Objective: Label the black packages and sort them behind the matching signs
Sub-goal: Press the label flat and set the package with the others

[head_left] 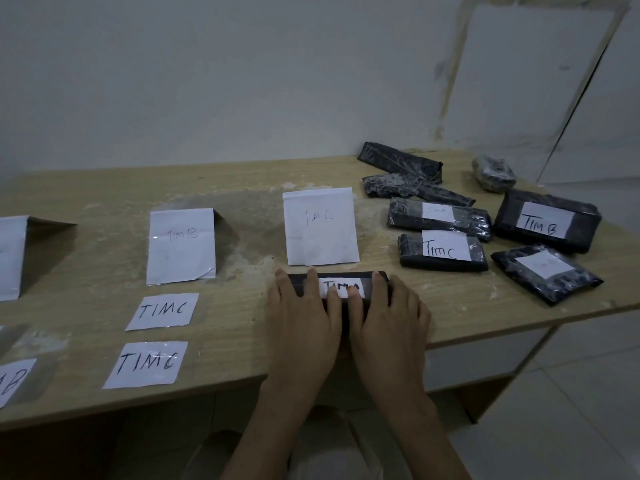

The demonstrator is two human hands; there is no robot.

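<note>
A pale wood-grain counter (104, 199), scuffed whitish at its middle, stands against a plain wall (207, 81) in a dim room, with pale floor tiles (571, 393) at the lower right.

At the far left a folded paper sign (10, 258) is cut off by the frame, and a flat label (14, 379) lies near the front edge. Next comes the standing TIM B sign (180, 245). In front of it lie two loose labels, both reading TIM C, one (162, 310) behind the other (147, 363).

The TIM C sign (320, 226) stands right of centre. Just in front of it a black package (297, 284) lies flat, its long axis running left to right along the counter's near edge. Its white label (341, 287) faces up and is partly covered.

The left hand (301, 317) and right hand (388, 317) lie side by side on it, fingers straight and pressing down, gripping nothing.

To the right lie more black packages: two bare ones (400, 161) (415, 190), a TIM C one (443, 252), a TIM B one (547, 221) and a small wrapped lump (493, 173).
</note>
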